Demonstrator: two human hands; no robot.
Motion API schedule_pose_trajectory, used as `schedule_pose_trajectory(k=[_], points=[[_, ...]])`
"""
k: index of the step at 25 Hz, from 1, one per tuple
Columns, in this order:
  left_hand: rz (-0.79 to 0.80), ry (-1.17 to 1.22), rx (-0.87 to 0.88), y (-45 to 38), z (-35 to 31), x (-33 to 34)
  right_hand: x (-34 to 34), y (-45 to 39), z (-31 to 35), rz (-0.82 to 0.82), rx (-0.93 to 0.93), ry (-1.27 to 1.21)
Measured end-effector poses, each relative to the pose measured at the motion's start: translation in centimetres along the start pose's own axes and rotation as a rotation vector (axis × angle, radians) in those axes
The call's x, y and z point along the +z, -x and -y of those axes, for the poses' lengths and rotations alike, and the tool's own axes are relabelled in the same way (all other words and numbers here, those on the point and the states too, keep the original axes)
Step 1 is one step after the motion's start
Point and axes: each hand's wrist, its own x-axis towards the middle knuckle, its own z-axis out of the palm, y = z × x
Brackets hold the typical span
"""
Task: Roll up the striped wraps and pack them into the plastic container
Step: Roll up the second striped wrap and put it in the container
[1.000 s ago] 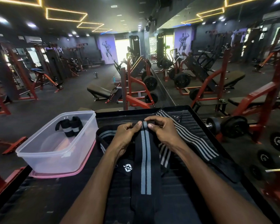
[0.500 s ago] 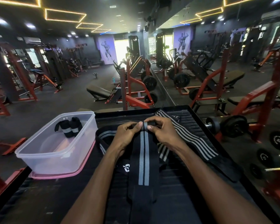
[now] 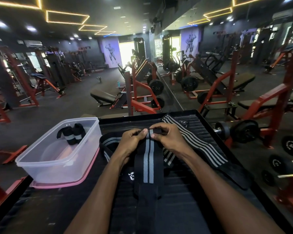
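Note:
A black wrap with two grey stripes lies lengthwise on the black ribbed surface, running toward me. My left hand and my right hand pinch its far end, which is curled into a small roll between my fingertips. A second wrap with several grey stripes lies flat at the right. A third striped wrap shows left of my left hand. The clear plastic container stands at the left with two rolled wraps in its far end.
The container rests on a pink lid. Beyond the surface are red gym benches and machines. Weight plates and dumbbells lie on the floor at the right, beside a mirror wall.
The roll at the wrap's far end has grown slightly as my fingers turned it toward me. The stretched part of the wrap looks shorter. The container and other wraps stayed put.

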Motion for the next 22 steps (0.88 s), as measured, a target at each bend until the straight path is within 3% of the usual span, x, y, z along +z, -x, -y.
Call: schedule_pose_trajectory(k=[4,12,16,22], points=[[-0.042,-0.035,0.078,0.23,-0.15,0.01,0.18,0.14,-0.10,0.031,0.132,-0.051],[-0.072,-0.069,-0.006,0.18,-0.23,-0.01,-0.14,0.14,-0.37,0.014,0.063,-0.087],[-0.095,-0.034,0.025,0.40,-0.39,0.03,-0.09,0.54,0.52,0.054,0.233,-0.189],[-0.039,0.042,-0.199,0.04,-0.34,-0.04,-0.34,0.50,0.08,0.122,0.270,-0.106]])
